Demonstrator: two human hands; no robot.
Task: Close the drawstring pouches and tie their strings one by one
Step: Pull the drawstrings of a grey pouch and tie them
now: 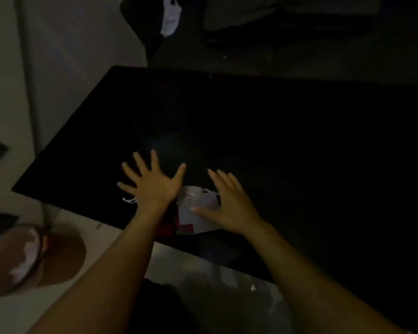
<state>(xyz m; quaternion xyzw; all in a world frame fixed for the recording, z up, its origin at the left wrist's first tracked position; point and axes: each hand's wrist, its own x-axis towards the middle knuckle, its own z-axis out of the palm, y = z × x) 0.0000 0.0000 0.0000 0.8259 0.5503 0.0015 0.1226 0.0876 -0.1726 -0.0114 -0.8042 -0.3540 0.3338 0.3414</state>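
Note:
The scene is very dim. A white drawstring pouch (198, 213) lies on the black table (275, 131) near its front edge, between my two hands. A dark red pouch (167, 225) lies just left of it, partly under my left wrist. My left hand (152, 182) is spread flat with straight fingers over the table. My right hand (229, 203) is also flat, its thumb lying across the white pouch. A frayed white string end (130, 200) shows left of my left wrist.
A brown cap (34, 259) lies on the pale floor at the lower left. Dark bags and a white cloth (170, 18) sit beyond the table's far edge. A pale wall or door (58, 56) stands at the left.

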